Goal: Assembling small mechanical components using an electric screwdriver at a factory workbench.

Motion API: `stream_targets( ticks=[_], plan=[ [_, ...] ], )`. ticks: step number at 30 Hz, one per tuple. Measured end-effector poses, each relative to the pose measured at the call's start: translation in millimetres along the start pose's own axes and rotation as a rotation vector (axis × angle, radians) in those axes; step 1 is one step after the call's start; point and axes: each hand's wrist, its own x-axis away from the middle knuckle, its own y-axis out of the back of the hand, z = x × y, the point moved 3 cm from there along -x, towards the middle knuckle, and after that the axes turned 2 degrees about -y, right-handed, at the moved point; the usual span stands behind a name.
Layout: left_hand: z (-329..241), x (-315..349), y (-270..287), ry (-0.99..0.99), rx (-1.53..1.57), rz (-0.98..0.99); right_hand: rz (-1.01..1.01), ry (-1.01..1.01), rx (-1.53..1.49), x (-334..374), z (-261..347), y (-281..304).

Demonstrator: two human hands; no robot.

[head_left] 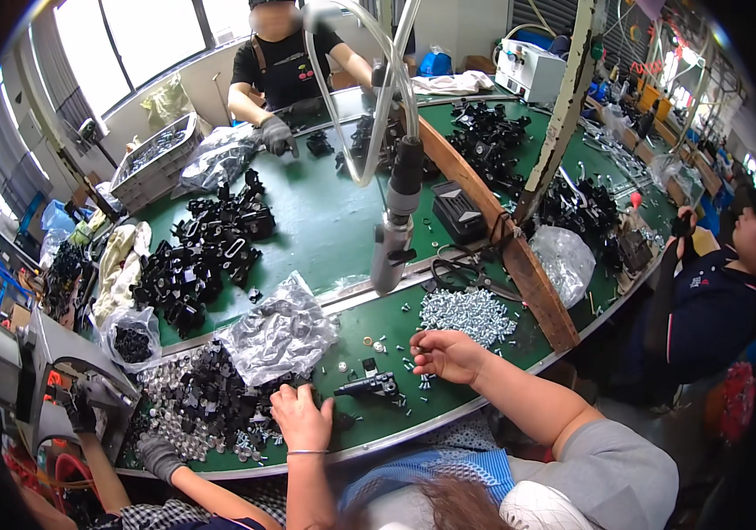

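Left grip (301, 419): released, palm down, fingers spread at the right edge of a heap of small black and silver parts (210, 397). A neighbour's gloved hand (160, 458) is at the heap's near side.

Black fitting (369, 385): flat on the counter (356, 435), between both grips. It lies just right of the left thumb, apparently not held; judged to be set there so either side can reach it.

Right grip (445, 356): raised, fingers curled, thumb near fingertips. Cannot tell whether a small piece is pinched. It is right of and slightly beyond the fitting, apart from it.

Beyond: screws (468, 316) heaped close to the right grip, presumably for short reaches. Clear plastic bag (281, 331) past the left grip. Power screwdriver (395, 212) hangs nose-up over the counter, likely to save surface space. Farther: black brackets (205, 256), loosely piled.
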Motion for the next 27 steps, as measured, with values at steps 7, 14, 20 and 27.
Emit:
stream_targets(
  ticks=[7, 14, 20, 27],
  plan=[
    [11.5, -1.8, -10.6, 0.018, -0.011, 0.062, -0.073, 0.074, 0.154, 0.9, 5.1, -20.8],
    [7.7, 3.5, 9.7, 0.068, -0.13, 0.056, -0.135, 0.134, 0.304, 0.4, 7.6, -22.8],
    [10.6, 5.9, -2.9, 0.062, -0.017, -0.026, -0.218, 0.206, 0.358, 11.2, -1.2, -22.5],
    [-8.2, -14.2, 26.7, 0.016, 0.546, -0.237, -0.203, 0.239, 0.515, 12.4, 2.1, -27.3]
  ],
)
